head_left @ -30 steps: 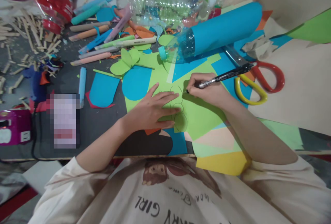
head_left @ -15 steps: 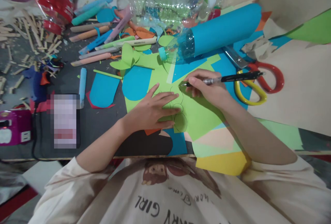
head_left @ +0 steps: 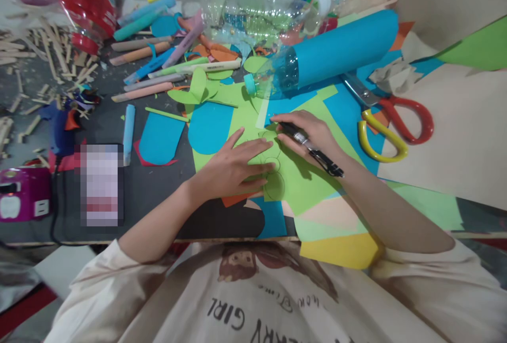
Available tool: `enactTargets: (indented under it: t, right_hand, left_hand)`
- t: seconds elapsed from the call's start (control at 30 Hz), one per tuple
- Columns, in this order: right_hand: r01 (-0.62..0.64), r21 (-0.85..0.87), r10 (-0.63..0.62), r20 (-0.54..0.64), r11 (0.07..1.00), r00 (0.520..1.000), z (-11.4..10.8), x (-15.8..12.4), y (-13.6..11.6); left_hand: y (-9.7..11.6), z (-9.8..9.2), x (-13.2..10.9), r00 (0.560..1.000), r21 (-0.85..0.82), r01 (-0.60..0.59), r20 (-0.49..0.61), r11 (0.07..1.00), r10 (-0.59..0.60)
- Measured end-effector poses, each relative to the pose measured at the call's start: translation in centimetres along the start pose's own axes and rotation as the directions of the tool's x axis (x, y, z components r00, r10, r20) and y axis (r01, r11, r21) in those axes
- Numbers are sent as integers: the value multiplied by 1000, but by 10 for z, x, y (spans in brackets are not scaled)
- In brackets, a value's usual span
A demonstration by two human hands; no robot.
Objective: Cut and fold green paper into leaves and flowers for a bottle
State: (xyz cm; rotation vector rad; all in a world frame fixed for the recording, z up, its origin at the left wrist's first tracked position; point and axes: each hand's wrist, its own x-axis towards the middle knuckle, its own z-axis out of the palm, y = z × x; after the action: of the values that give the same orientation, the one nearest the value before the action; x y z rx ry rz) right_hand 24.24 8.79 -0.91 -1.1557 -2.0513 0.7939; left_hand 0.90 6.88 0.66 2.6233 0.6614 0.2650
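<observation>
My left hand (head_left: 241, 166) lies flat with spread fingers on a light green sheet of paper (head_left: 304, 179). Pencil-thin circles are drawn on the sheet, one below another, partly covered by my left fingertips. Just to the right, my right hand (head_left: 307, 134) grips a black and clear pen (head_left: 312, 150), whose clip end slants down toward my wrist. The pen's tip is hidden by my fingers near the uppermost drawn shape. Beyond my hands lies a clear bottle wrapped in blue paper (head_left: 348, 50), its turquoise cap toward the left.
Scissors (head_left: 384, 116) with red and yellow handles lie right of my right hand. Blue paper cutouts (head_left: 162, 140), a phone (head_left: 102, 184) and a blue glue gun (head_left: 59, 126) are to the left. Markers (head_left: 146, 87) and clear plastic bottles (head_left: 253, 10) crowd the back.
The pen has swung round in my right hand: its rear end pointed right before and now points down toward my wrist. My left hand stays in place on the paper.
</observation>
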Motion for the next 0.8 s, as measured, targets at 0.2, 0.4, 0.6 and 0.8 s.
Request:
enactTargets:
  t: [0.2,0.4,0.6,0.8]
  right_hand:
    - [-189,302,213,-47,934,976,0,-1,-9]
    - [-258,493,343,-87,831,935,1,2,-1]
    - [-270,553,410,-145,789,901,2,6,6]
    - [-234,554,378,-160,799,912,5,10,10]
  left_hand:
    - [-5,5,-2,979,-96,80,-181,992,-97]
    - [-1,7,-2,921,-501,158,-236,851,-310]
    - [6,4,5,808,-856,322,27,403,-588]
    - [13,-7,10,783,-874,430,235,227,-576]
